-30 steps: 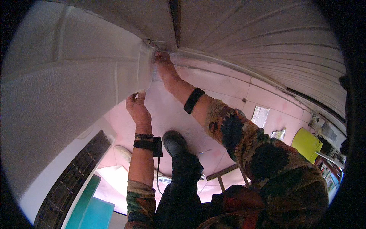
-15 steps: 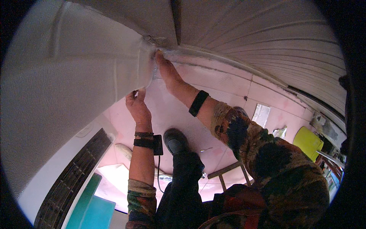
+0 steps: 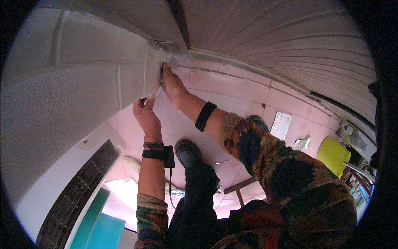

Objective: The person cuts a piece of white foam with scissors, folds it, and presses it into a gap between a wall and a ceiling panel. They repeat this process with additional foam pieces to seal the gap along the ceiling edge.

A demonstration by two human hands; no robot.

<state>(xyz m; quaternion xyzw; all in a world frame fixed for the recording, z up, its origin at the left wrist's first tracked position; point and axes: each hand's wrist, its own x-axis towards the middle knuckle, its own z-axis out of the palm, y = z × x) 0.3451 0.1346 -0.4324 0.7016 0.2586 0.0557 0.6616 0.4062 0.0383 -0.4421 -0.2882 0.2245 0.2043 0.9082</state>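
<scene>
A large white panel [image 3: 83, 79] with a grainy surface and raised ridges fills the left side. My left hand [image 3: 147, 118] is closed at its lower edge, thumb and fingertips bent against the rim. At the panel's upright edge, near the corner, my right hand [image 3: 173, 85] presses with its fingers pointing up along the side. Part of those fingers is hidden by the edge, so their grip does not show. Just above the right fingertips, a small metal hook-like piece [image 3: 156, 42] sits at the panel's top edge.
A dark grille [image 3: 78, 191] in a white base is at lower left, beside teal boxes [image 3: 105, 232]. Pink floor tiles hold foil-like pieces [image 3: 282, 124], a yellow-green container [image 3: 333, 155] and a wooden frame [image 3: 240, 186]. A ribbed wall [image 3: 286, 45] closes off the far side.
My right hand has slid a little down along the panel's side edge, away from the hook-like piece. My left hand keeps its place at the lower edge. The whole view has shifted slightly.
</scene>
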